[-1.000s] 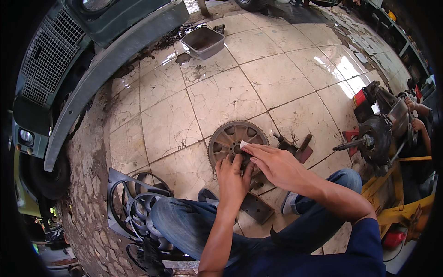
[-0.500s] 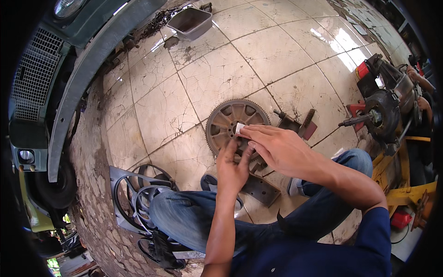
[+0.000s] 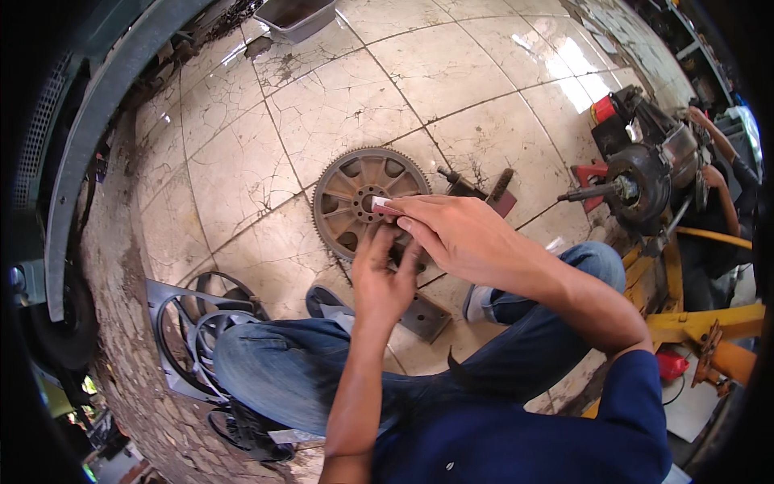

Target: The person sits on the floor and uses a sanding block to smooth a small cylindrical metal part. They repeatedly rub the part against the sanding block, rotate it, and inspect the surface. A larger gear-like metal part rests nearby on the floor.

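Observation:
A round toothed flywheel [image 3: 337, 184] lies flat on the tiled floor between my feet. Over its near right part my right hand [image 3: 472, 238] is closed on a small folded piece of sandpaper [image 3: 385, 207], white on one face and reddish on the other. My left hand [image 3: 382, 282] is just below and left of it, palm turned up and fingers bent round a dark part [image 3: 398, 248]. Most of that part is hidden by the two hands, so its kind does not show.
A drilled metal plate [image 3: 425, 318] lies near my feet, with metal brackets [image 3: 498, 194] beyond the right hand. Fan shrouds [image 3: 173, 343] lie left, a grey basin [image 3: 298, 22] far off. Right, a co-worker's arm [image 3: 717, 137] is beside a machine assembly [image 3: 641, 173] and yellow stand [image 3: 709, 324].
The whole view has shifted, so the floor and parts sit further left and higher. Both hands keep nearly their place over the flywheel; the sandpaper now shows more of its reddish face.

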Motion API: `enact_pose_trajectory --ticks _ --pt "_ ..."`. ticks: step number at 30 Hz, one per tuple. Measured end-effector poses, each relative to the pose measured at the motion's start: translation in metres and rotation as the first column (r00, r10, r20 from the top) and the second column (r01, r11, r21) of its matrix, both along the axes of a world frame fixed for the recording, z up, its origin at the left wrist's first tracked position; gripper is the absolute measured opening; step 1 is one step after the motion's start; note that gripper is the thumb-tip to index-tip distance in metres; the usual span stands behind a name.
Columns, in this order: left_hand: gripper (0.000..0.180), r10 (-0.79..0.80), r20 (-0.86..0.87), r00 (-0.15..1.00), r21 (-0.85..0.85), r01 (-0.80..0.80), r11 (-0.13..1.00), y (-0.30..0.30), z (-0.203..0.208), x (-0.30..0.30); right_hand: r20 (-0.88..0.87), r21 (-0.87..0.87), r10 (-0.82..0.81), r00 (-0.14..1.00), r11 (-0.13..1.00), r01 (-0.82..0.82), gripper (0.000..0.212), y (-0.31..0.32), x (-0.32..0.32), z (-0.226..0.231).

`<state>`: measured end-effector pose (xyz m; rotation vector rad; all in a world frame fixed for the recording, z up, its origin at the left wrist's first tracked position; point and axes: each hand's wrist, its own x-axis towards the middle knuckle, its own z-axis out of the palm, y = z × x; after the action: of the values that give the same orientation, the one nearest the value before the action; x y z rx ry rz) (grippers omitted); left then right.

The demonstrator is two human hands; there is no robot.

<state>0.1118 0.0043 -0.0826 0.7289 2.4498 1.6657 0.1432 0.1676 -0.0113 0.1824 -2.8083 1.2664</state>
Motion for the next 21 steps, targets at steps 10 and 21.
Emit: enact_pose_trajectory --ticks 10,21 --pt "0.031 -0.004 0.184 0.983 0.085 -0.012 0.996 -0.001 0.017 0.000 0.002 -0.031 -0.017 1.000 0.999 0.017 0.034 0.000 -0.003 0.011" --pt "0.021 -0.097 0.369 0.924 0.284 -0.013 0.959 -0.007 0.028 0.004 -0.020 0.045 0.019 1.000 0.999 -0.018 0.032 -0.001 0.001 0.029"
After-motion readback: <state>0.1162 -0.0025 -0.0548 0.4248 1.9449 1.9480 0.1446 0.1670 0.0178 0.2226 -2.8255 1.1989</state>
